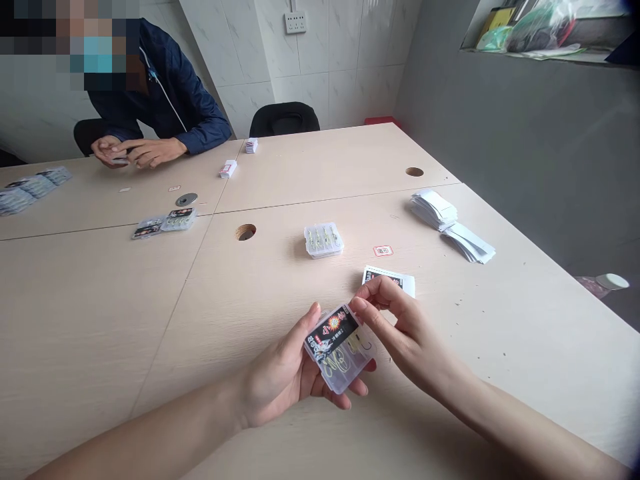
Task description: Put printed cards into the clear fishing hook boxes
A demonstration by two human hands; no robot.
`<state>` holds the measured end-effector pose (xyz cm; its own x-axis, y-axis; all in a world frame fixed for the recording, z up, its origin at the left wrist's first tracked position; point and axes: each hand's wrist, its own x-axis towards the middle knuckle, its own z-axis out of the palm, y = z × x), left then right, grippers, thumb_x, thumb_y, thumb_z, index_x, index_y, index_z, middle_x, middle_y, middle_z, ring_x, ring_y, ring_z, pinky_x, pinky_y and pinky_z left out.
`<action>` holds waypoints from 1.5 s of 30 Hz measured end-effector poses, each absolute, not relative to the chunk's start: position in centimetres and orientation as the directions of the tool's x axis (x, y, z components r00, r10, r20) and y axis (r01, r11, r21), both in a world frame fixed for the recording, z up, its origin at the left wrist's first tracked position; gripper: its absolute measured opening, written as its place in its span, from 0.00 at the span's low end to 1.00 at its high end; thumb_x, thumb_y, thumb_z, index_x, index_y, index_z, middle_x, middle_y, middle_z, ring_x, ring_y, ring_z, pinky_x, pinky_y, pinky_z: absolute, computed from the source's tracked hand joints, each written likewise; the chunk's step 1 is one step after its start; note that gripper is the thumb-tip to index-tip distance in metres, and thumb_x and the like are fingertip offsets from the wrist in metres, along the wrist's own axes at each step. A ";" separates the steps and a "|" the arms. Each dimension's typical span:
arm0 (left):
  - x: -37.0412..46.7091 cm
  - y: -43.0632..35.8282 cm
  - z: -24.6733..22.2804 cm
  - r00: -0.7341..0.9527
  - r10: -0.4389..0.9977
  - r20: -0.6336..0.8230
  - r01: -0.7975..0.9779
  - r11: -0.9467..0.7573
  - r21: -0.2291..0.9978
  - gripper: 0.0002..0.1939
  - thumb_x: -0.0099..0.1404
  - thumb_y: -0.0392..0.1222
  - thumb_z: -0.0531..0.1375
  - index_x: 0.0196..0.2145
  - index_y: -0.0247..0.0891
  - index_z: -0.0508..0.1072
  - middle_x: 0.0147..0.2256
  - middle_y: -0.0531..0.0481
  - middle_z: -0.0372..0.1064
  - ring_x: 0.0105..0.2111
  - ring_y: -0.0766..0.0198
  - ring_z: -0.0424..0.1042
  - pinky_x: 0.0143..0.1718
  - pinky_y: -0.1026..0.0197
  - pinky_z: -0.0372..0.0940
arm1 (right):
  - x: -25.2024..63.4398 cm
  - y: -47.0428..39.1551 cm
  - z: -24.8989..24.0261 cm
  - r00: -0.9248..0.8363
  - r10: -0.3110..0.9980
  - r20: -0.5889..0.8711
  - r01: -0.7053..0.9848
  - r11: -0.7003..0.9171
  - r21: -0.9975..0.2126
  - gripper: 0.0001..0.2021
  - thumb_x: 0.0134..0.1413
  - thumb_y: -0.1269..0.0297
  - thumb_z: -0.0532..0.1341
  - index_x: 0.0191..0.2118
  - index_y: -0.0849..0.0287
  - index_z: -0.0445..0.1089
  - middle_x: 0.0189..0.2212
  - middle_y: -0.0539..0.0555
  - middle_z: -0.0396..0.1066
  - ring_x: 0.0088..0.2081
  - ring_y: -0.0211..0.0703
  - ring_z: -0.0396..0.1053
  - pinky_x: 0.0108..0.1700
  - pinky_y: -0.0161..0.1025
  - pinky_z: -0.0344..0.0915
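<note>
My left hand (295, 367) holds a clear plastic hook box (345, 375) tilted in its palm, thumb along the left edge and fingers underneath. Through the lid show fish hooks with pale yellow line. A black printed label (334, 333) lies across the upper part of the lid. My right hand (400, 323) is closed in a pinch at the label's upper right corner, and its fingertips partly hide that corner. Just behind it lies a stack of printed labels (407, 285), partly covered by the hand. Farther off sits another clear hook box (324, 240).
Paper strips (435, 210) lie in piles at right, near a small red-bordered sticker (383, 251). Round holes (245, 232) pierce the jointed table. Labelled boxes (179, 220) stand at left. Across the table, a person in a dark blue jacket (185, 100) handles a small item.
</note>
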<state>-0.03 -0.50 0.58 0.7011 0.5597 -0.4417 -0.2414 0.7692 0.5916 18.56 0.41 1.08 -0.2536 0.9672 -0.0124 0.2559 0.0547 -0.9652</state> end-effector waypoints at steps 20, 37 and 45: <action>0.0 -0.7 0.5 0.661 0.599 -0.451 -0.210 0.725 0.656 0.31 0.70 0.61 0.40 0.52 0.36 0.69 0.43 0.36 0.74 0.36 0.56 0.75 0.36 0.57 0.67 | 19.0 0.7 1.1 -0.296 0.941 0.167 0.439 0.289 -0.851 0.03 0.60 0.67 0.57 0.36 0.54 0.68 0.35 0.52 0.70 0.38 0.43 0.69 0.42 0.43 0.66; -0.1 -0.8 0.6 0.586 0.652 -0.481 -0.218 0.698 0.682 0.27 0.70 0.57 0.44 0.46 0.34 0.72 0.40 0.38 0.74 0.38 0.54 0.74 0.38 0.52 0.68 | 18.5 0.1 0.6 -0.382 0.848 0.367 0.588 0.529 -0.611 0.05 0.62 0.73 0.53 0.36 0.56 0.61 0.37 0.54 0.67 0.37 0.43 0.66 0.38 0.43 0.63; -0.1 -0.7 0.2 0.578 0.655 -0.488 -0.226 0.702 0.675 0.28 0.70 0.58 0.45 0.45 0.32 0.73 0.40 0.37 0.74 0.37 0.55 0.74 0.38 0.52 0.68 | 18.4 0.2 0.7 -0.425 0.809 0.406 0.617 0.587 -0.524 0.05 0.63 0.72 0.52 0.36 0.57 0.60 0.35 0.55 0.68 0.36 0.44 0.66 0.39 0.43 0.61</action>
